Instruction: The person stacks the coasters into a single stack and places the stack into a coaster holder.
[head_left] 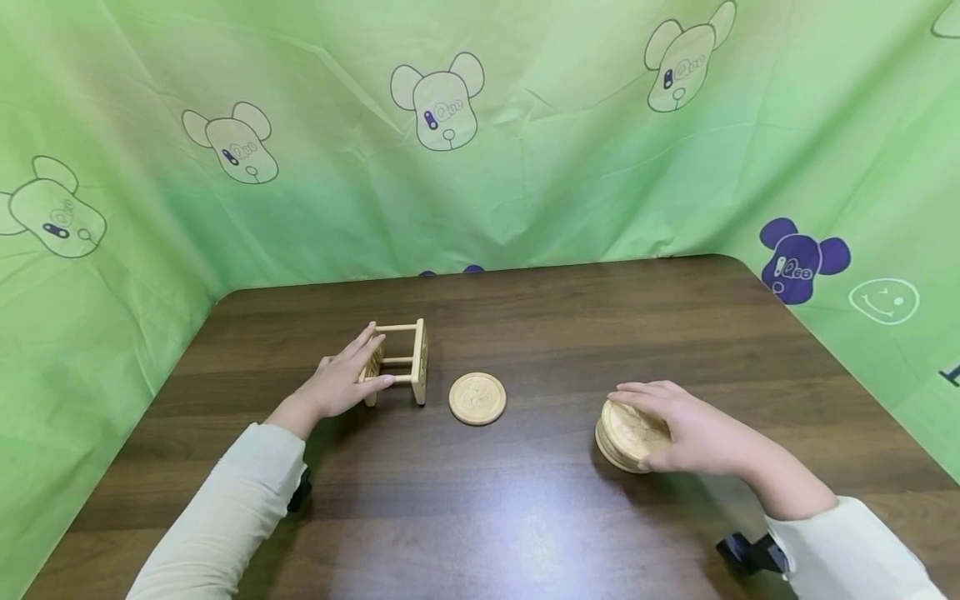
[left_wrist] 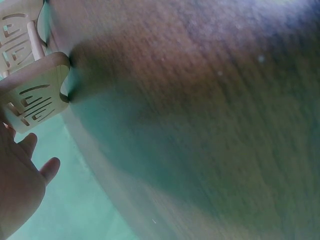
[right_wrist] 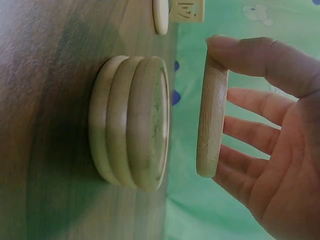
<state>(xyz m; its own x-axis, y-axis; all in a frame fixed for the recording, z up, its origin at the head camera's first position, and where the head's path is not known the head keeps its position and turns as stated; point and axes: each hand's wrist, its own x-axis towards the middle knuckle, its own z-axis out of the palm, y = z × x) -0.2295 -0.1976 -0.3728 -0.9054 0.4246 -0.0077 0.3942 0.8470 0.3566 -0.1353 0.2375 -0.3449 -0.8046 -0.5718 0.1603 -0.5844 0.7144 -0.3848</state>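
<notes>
"What are your hands doing?"

"My right hand (head_left: 697, 429), half open, pinches one wooden coaster (right_wrist: 212, 120) by its rim, thumb opposite fingertips, just above the stack of coasters (right_wrist: 130, 122) and clear of it. That's well to the right of the wooden rack (head_left: 420, 362) and nearer me. My left hand (head_left: 337, 383) holds the rack by its left panel (left_wrist: 37, 97), thumb at the near edge, fingers reaching to the far edge."

"How does a coaster handle?"

"Light and stiff, I'd judge, and hard to break. The rim is rounded and looks smooth, so it could slip; I'd keep thumb and fingertips on opposite sides of it. The rack looks light enough to skid, so a side panel is where I'd steady it."

"And the count?"

"Five coasters: one in my grip, three stacked, and a lone coaster (head_left: 477, 398) flat on the worktop (head_left: 450, 500) just right of the rack. One rack, with two panels and three rungs (head_left: 397, 360) that I can see."
</notes>
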